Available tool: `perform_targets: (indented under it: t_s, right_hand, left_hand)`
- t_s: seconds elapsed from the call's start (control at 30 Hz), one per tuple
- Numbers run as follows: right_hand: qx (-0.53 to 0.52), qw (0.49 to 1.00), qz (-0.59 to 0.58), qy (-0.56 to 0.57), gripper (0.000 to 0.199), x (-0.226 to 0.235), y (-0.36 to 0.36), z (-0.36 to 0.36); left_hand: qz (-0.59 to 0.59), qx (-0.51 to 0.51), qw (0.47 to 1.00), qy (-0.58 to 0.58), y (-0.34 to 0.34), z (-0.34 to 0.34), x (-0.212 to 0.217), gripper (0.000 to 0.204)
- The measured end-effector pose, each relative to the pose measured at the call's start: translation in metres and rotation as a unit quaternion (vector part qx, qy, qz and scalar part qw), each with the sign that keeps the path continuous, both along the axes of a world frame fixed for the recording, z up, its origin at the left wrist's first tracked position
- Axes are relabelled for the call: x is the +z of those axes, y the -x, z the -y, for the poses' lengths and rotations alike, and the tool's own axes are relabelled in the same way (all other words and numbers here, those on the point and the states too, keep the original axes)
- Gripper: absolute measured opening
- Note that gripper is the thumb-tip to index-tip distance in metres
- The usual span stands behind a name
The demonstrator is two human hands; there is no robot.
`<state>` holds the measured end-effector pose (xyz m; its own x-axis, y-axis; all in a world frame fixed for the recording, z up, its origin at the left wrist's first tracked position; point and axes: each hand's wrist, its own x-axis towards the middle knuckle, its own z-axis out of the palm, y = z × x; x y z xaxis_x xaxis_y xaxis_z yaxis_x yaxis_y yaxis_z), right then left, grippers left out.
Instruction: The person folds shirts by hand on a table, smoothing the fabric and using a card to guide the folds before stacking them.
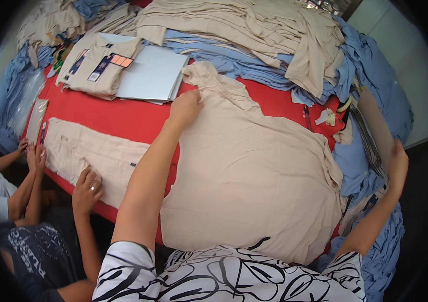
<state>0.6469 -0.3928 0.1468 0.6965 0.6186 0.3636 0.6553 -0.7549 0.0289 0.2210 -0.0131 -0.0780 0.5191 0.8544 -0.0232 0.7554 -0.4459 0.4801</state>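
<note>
The pale beige shirt [244,176] lay spread on the red tabletop [133,118], to the right of the stack of white boards [151,75] and nearer the person, with its rumpled upper end just beside that stack. The left hand [186,106] was at the shirt's edge, just on the near side of the white boards, its grip curled and narrow — though whether cloth was pinched in it could not be told. The right hand [398,168] was well off to the right of the white boards, fingers at the edge of a brown board [376,123]; its thumb was hidden, so how firm that grip was could not be told either.

A careless pull by the left hand could have dragged the thin cloth askew or deepened the creases. The brown board stood close against other thin sheets, so drawing it out might have brought neighbours along — or snagged the blue garments [360,173] crowding it. To the left of the white boards and nearer the person, a co-worker's hand [87,189] rested on another pale shirt [113,151]; a wide sweep of the left elbow might have disturbed that work.
</note>
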Motion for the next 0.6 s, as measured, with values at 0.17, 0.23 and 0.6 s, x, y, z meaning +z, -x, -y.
perform_targets:
  t_s: [0.17,0.23,0.6]
  right_hand:
    - [0.234,0.902,-0.226,-0.286,0.02,0.016,0.091,0.034]
    - [0.257,0.877,-0.299,-0.276,0.02,-0.014,0.119,0.019]
    - [0.413,0.813,-0.404,0.069,0.032,-0.231,0.233,-0.156]
  left_hand:
    - [-0.069,0.027,0.997,0.012,0.027,0.022,0.014,0.036]
    - [-0.153,-0.023,0.983,0.096,0.048,0.037,0.013,0.041]
    - [0.246,0.159,0.951,-0.098,0.121,0.175,0.02,0.014]
